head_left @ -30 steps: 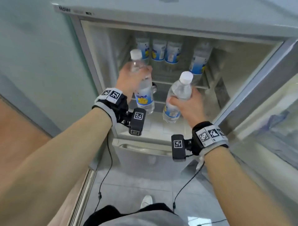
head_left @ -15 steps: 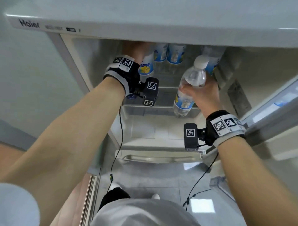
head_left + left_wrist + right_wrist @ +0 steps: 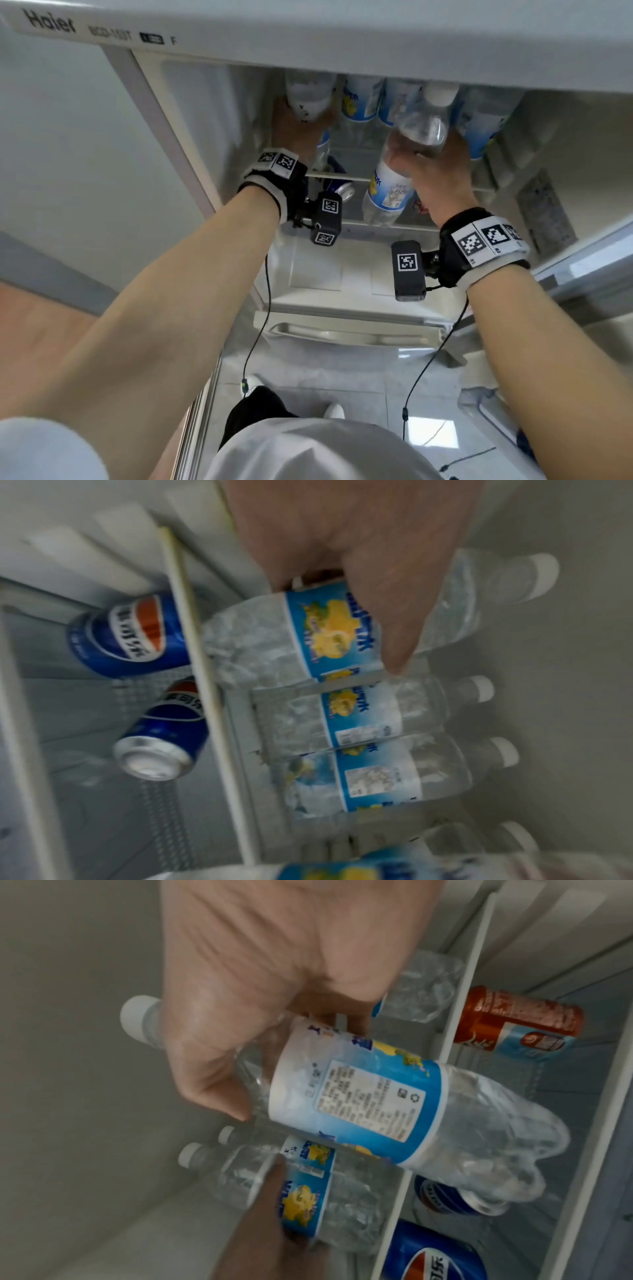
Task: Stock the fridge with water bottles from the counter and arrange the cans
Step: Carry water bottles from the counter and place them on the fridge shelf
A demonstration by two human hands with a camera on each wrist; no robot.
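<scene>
**Clear plastic, both hands loaded at the top shelf**

Clear bottles going in two at once: left hand point(image 3: 301, 130) wrapped round a water bottle point(image 3: 308, 631) at eleven o'clock, seating it beside the standing row. Right hand point(image 3: 435, 171) grips a second bottle point(image 3: 394, 185), tilted. I'd straighten that one, clear the shelf lip point(image 3: 342, 176), mind the cans point(image 3: 137, 637) below.

Dim, motion-blurred, wide-angle-warped views
</scene>
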